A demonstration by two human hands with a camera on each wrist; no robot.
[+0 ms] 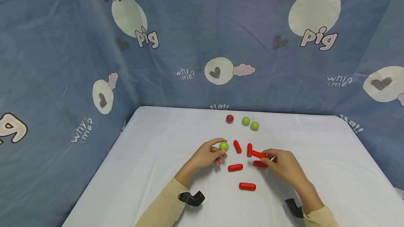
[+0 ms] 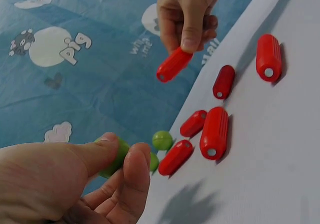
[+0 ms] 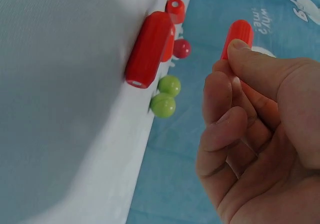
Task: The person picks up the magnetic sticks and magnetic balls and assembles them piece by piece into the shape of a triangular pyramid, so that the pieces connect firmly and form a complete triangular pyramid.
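My left hand [image 1: 210,154] pinches a green ball [image 1: 223,146] between thumb and fingers, held above the white table. My right hand [image 1: 283,165] grips one end of a short red rod [image 1: 258,154] with thumb and forefinger; the rod's other end points toward the left hand. In the left wrist view this red rod [image 2: 174,64] shows a small silvery disc on its free end. Several like red rods lie around the hands, among them a front rod [image 1: 247,186], a left rod [image 1: 235,167] and one below the right fingertips [image 1: 260,164].
Toward the back edge of the white table [image 1: 176,122] sit a dark red ball [image 1: 229,118] and two green balls [image 1: 246,121]. Behind the table hangs a blue printed cloth [image 1: 186,45]. Each wrist carries a black camera mount [image 1: 192,198].
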